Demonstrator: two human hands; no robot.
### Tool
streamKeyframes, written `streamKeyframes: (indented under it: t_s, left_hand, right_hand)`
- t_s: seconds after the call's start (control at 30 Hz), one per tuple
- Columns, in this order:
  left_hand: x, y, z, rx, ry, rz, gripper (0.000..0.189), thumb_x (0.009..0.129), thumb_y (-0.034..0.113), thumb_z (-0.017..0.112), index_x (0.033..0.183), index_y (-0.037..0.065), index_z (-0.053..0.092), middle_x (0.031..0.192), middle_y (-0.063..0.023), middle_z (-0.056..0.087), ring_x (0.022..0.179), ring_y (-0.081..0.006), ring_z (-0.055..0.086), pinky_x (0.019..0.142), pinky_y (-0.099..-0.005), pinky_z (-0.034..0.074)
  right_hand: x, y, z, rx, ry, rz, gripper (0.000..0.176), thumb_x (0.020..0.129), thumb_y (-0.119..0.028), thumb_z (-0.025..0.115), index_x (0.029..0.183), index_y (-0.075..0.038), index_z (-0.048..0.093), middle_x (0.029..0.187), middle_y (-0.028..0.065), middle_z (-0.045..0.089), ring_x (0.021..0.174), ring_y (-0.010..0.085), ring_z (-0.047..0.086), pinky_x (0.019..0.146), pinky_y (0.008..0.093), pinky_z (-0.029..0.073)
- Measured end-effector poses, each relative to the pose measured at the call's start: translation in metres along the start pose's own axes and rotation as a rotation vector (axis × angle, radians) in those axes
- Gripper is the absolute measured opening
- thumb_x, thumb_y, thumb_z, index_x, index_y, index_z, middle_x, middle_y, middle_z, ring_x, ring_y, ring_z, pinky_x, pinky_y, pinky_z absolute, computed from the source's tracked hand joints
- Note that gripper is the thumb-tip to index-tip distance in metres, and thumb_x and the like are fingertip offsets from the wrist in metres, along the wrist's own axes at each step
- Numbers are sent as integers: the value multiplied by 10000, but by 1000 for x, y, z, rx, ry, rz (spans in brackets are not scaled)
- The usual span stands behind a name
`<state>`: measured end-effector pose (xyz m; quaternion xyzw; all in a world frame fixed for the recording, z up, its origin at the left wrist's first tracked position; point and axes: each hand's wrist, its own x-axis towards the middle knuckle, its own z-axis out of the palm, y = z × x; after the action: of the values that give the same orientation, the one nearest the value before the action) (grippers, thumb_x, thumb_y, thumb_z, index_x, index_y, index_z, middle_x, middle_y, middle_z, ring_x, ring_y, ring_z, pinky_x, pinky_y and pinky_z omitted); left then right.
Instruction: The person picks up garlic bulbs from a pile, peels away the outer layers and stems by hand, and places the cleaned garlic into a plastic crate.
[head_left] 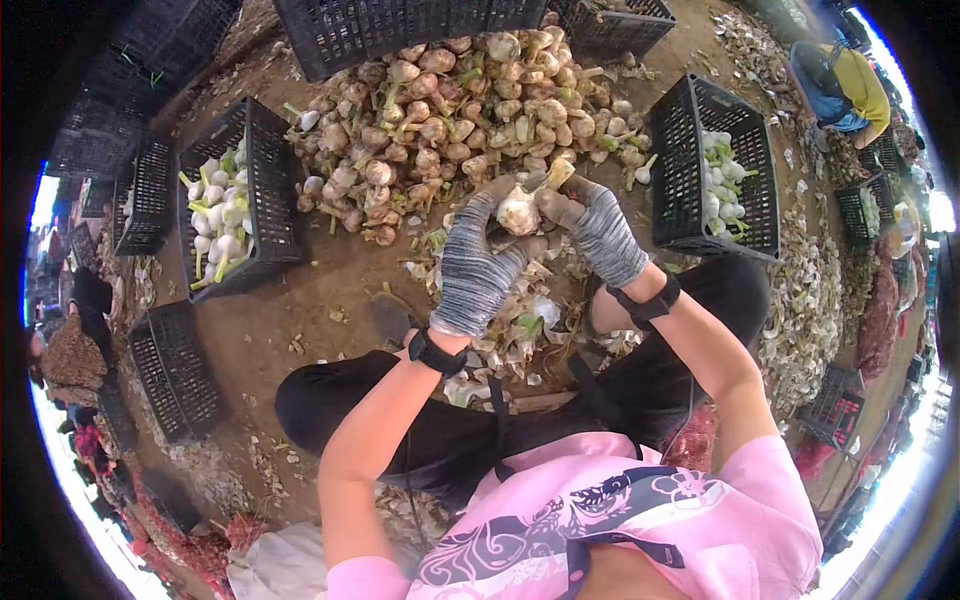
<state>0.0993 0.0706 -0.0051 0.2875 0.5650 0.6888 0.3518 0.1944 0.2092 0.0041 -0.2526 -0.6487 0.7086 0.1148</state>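
Head view: garlic bulb [518,212] clamped between both gloved hands; left hand [478,268] closed around its underside, right hand [598,235] pinched on stalk end. Bulb held above ground, near unpeeled garlic pile [450,110]. White bulbs seen in left crate [268,190] and right crate [682,150]. Peelings [520,335] scattered beneath hands.

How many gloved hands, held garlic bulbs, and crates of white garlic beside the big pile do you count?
Gloved hands: 2 (left hand, right hand)
Held garlic bulb: 1
Crates of white garlic: 2 (left crate, right crate)
Total: 5
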Motion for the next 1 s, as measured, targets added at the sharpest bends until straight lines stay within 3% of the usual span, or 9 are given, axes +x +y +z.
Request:
streamKeyframes:
  t_s: [0.17, 0.27, 0.43, 0.63, 0.73, 0.83, 0.9, 0.97, 1.0]
  left_hand:
    - [1, 4, -3, 31, -3, 0, 612, 683, 17, 719, 1227, 74, 444, 1168, -63, 501, 1025, -156, 521, 863, -289, 464]
    - [0, 2, -1, 44, 15, -13, 622, 678, 29, 728, 1229, 85, 445, 1165, -61, 502, 1022, -152, 521, 861, -287, 464]
    - [2, 8, -6, -60, -20, -67, 628, 683, 52, 737, 1235, 70, 438, 1193, -61, 485, 1036, -154, 513, 871, -289, 458]
    - [0, 3, -5, -81, 3, -66, 561, 790, 113, 660, 1268, 17, 381, 1218, -76, 473, 1068, -160, 495, 889, -299, 440]
    - [-7, 4, -1, -119, 110, -75, 498, 853, 265, 591, 1267, 54, 409, 1090, -56, 546, 926, -130, 548, 742, -242, 466]
    - [-5, 1, -4, -151, 104, -258, 492, 888, 384, 496, 1250, 61, 412, 1050, -57, 550, 873, -132, 562, 722, -244, 466]
    - [5, -11, -7, -430, 137, -266, 454, 903, 415, 439, 1197, 69, 445, 1002, -59, 553, 817, -149, 572, 713, -268, 478]
    - [5, -9, -12, -435, 183, -268, 441, 904, 452, 382, 1119, 87, 506, 959, -65, 586, 815, -171, 584, 695, -297, 493]
    - [9, -3, -18, -436, 162, -497, 463, 891, 491, 371, 1084, 103, 535, 932, -63, 602, 812, -176, 588, 679, -308, 499]
  right_hand:
    - [-1, -9, -2, 111, -52, 81, 326, 828, -225, 615, 1040, 14, 550, 893, 19, 598, 803, 60, 509, 725, 225, 451]
    - [1, -4, 4, 144, -4, -59, 328, 835, -245, 601, 1032, 13, 551, 881, 19, 594, 791, 57, 510, 717, 227, 454]
    - [6, -6, -5, -26, -52, 56, 316, 833, -251, 602, 986, 24, 573, 826, 18, 601, 759, 63, 517, 692, 235, 458]
    - [4, -19, -8, -31, -108, 12, 296, 804, -226, 625, 970, 18, 593, 829, 38, 619, 734, 77, 534, 664, 249, 458]
    - [4, -19, -6, -321, -75, -101, 282, 776, -183, 645, 968, 16, 593, 818, 55, 622, 722, 89, 544, 666, 255, 458]
    - [-3, -29, 5, -63, -78, 59, 270, 756, -156, 645, 959, 14, 591, 769, 77, 613, 683, 123, 553, 639, 278, 456]
    - [0, -11, 5, -277, -71, -80, 261, 754, -141, 639, 957, 14, 587, 755, 110, 595, 644, 165, 553, 608, 304, 450]
    - [-3, 0, 7, -487, -29, -266, 240, 754, -121, 627, 949, 11, 589, 762, 125, 586, 624, 194, 552, 591, 317, 446]
    - [-5, 4, 8, -641, -19, -265, 238, 759, -96, 614, 971, 8, 583, 782, 113, 595, 635, 176, 556, 597, 310, 453]
